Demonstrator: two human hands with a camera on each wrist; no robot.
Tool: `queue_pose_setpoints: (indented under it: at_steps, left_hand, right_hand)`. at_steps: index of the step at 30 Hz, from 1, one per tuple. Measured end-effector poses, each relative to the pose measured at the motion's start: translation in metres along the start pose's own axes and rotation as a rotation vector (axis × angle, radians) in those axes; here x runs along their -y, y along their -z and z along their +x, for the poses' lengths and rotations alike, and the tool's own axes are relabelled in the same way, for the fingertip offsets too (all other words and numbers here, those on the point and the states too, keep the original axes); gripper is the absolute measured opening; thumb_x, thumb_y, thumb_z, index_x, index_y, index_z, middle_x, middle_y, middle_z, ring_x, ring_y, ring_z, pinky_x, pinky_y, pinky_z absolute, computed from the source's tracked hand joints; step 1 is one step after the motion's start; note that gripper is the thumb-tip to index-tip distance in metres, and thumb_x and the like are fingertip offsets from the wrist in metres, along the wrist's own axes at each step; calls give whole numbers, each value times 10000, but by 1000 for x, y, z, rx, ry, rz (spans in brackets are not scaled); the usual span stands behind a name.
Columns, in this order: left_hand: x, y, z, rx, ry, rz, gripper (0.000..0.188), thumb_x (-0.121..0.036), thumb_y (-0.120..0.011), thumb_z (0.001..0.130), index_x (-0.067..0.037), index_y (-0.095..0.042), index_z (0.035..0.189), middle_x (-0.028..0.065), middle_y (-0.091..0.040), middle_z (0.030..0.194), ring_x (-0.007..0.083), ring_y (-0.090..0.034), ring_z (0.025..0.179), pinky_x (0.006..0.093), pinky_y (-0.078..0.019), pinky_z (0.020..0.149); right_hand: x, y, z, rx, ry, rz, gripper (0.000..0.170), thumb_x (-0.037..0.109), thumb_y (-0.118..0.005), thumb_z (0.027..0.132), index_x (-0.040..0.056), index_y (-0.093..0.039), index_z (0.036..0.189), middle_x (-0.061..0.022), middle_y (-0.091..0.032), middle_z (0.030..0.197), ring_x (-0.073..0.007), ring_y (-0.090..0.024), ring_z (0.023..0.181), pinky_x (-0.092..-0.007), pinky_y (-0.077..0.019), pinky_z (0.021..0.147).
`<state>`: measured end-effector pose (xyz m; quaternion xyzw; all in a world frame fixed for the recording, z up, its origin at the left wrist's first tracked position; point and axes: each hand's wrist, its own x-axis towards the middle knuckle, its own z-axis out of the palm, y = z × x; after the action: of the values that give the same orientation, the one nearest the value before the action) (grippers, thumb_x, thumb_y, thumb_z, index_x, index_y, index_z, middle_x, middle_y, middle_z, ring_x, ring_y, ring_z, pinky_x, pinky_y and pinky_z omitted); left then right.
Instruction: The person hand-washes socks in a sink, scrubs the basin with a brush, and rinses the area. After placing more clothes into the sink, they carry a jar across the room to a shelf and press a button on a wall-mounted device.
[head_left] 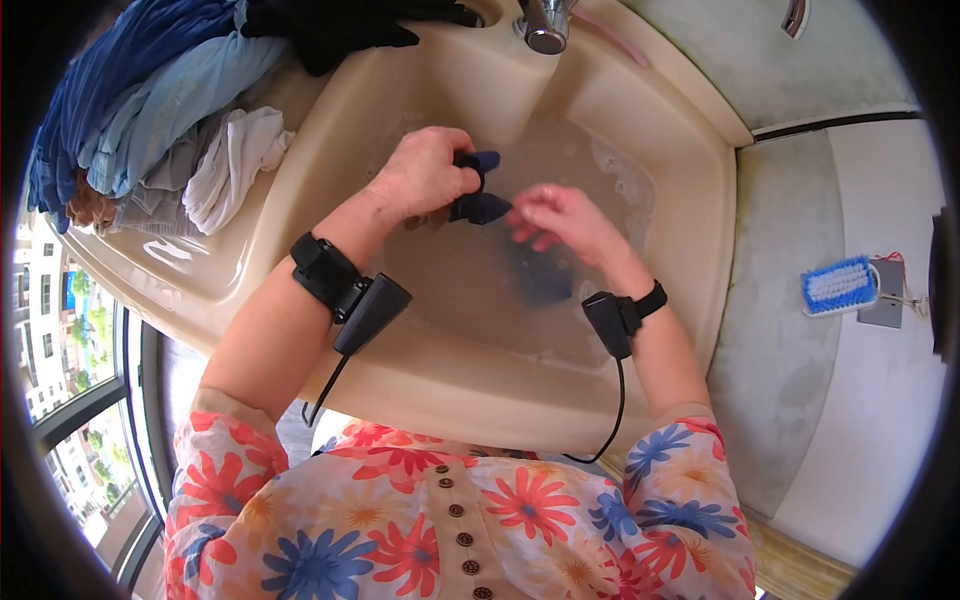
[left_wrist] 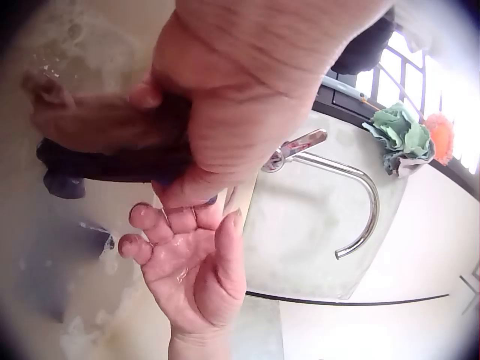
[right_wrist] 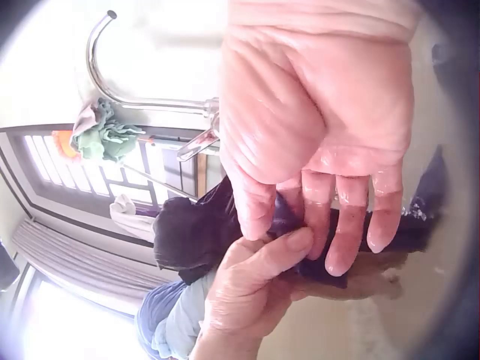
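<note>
My left hand [head_left: 425, 172] grips a wet dark navy cloth [head_left: 480, 207] over the sink, with its folded ends sticking out past the fingers. A brown piece of cloth [left_wrist: 97, 124] hangs beneath that hand in the left wrist view. To the right, my right hand [head_left: 565, 222] is turned palm up, fingers loosely bent and wet, fingertips right at the navy cloth's end. Dark blue fabric [head_left: 545, 275] lies under the cloudy water below the right hand. In the right wrist view, the left thumb presses on the navy cloth [right_wrist: 326, 271].
The beige sink [head_left: 690, 240] holds murky water with some suds. A chrome faucet [head_left: 546, 25] stands at its back. Blue, grey and white laundry [head_left: 160, 120] is heaped on the left ledge, with black cloth [head_left: 340, 30] behind. A blue-and-white brush [head_left: 838, 286] lies at right.
</note>
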<state>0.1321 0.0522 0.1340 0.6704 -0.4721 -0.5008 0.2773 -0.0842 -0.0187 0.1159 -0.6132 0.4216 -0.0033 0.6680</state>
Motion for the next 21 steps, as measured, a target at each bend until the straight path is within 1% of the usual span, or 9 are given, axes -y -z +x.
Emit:
queue_pose_setpoints:
  at_steps: [2,6,10,12,13,15,17,18,21]
  left_hand:
    - [17,-2,13,-261,-337,74,234,-115,-558,674,28,-591,856,136,-577,642,226,-595,557,325,-480,481]
    - [2,7,3,-144,-179,32,252,-122,-560,667,36,-588,861,143,-590,681,247,-604,661,343,-489,612]
    - [0,6,3,-64,-58,-52,265,-124,-562,665,41,-584,871,150,-597,733,251,-590,699,338,-469,668]
    - [5,4,5,-67,-93,-17,264,-118,-559,671,40,-581,882,146,-597,741,244,-590,686,336,-470,645]
    - [8,2,8,-64,-114,-18,273,-111,-556,674,40,-574,901,139,-596,742,239,-589,685,333,-470,635]
    - [11,1,10,-65,-135,-23,284,-104,-552,676,40,-568,920,132,-596,744,235,-588,684,330,-470,625]
    - [8,1,7,23,-81,-111,239,-83,-528,705,19,-550,920,87,-596,747,170,-580,495,274,-468,429]
    - [7,0,7,21,-85,-111,239,-83,-528,705,19,-550,920,87,-596,747,170,-580,495,274,-468,429]
    - [5,-1,5,43,-105,-136,264,-82,-519,713,10,-538,959,92,-598,752,161,-579,495,271,-461,418]
  right_hand:
    - [-52,31,4,116,-188,-485,345,265,-596,800,20,-552,1039,-92,-613,911,-151,-597,811,-268,-479,663]
    - [-138,20,-24,134,6,-1213,296,226,-615,761,20,-588,971,-68,-618,842,-151,-584,715,-296,-478,650]
    - [-164,7,-14,233,-81,-1396,312,220,-622,754,30,-575,998,-53,-615,842,-144,-578,709,-292,-481,653]
    - [-151,18,-12,309,-334,-617,307,207,-616,763,43,-560,1016,-67,-606,907,-134,-587,786,-297,-490,681]
    - [-139,24,-15,306,-337,-614,307,207,-616,763,43,-560,1016,-67,-606,907,-134,-587,786,-297,-490,681]
    - [-113,34,-22,118,-372,28,243,173,-593,808,39,-547,1006,-38,-586,881,-107,-576,775,-282,-492,663]
    - [-80,35,-33,104,-287,214,220,148,-581,815,45,-541,1006,-28,-580,861,-102,-572,763,-268,-491,665]
    - [-67,36,-38,87,-200,400,200,123,-570,823,51,-536,1006,-19,-575,840,-97,-567,751,-253,-489,667]
    - [-44,33,-44,137,-115,318,233,98,-582,810,55,-521,1031,-11,-569,850,-93,-565,738,-236,-483,645]
